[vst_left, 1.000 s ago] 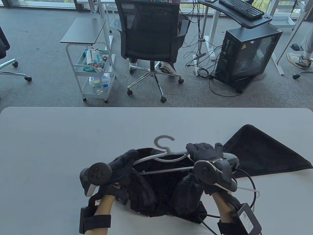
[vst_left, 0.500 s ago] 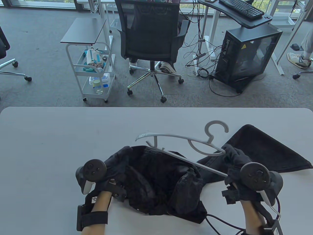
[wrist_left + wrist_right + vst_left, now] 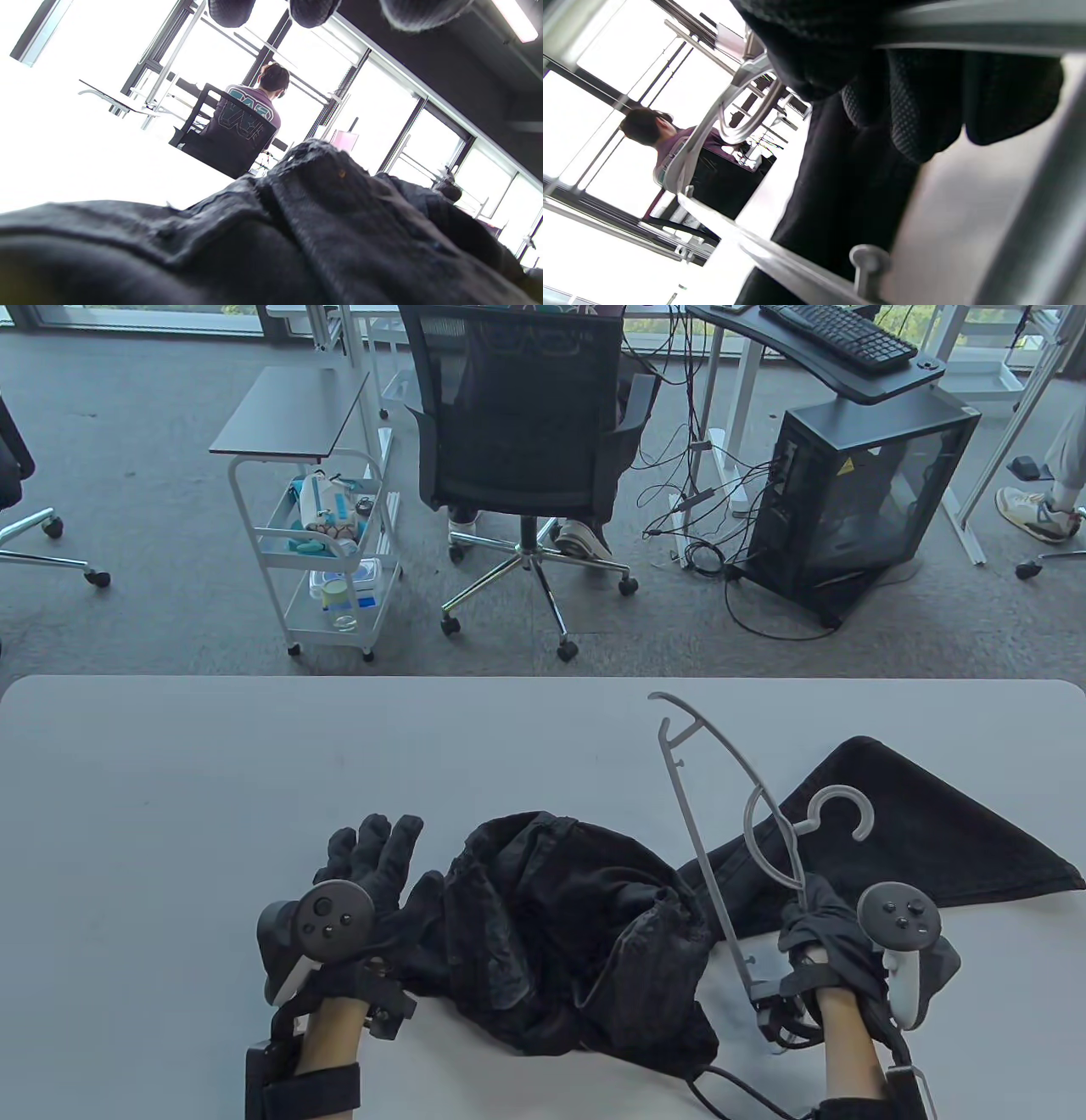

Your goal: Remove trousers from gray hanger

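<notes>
The black trousers [image 3: 577, 933] lie crumpled on the white table [image 3: 170, 814], free of the gray hanger [image 3: 708, 848]. My right hand [image 3: 819, 920] grips the hanger at one end, right of the trousers. The hanger stands tilted on end, its hook [image 3: 844, 810] pointing right and its far tip toward the table's back. In the right wrist view my curled fingers [image 3: 916, 97] wrap the hanger [image 3: 712, 140]. My left hand [image 3: 373, 848] lies flat with fingers spread at the trousers' left edge. The left wrist view shows the trousers [image 3: 318, 233] beneath my fingertips [image 3: 314, 6].
A flat black cloth [image 3: 925, 823] lies on the table's right side, behind the hanger. A cable [image 3: 730, 1082] runs along the front edge by my right forearm. Beyond the table are an office chair [image 3: 526, 432] with a seated person, a white cart [image 3: 331, 551] and a computer tower [image 3: 857, 500].
My right hand drew the hanger out of the trousers, carried it right and turned it on end. My left hand released the waistband and spread its fingers.
</notes>
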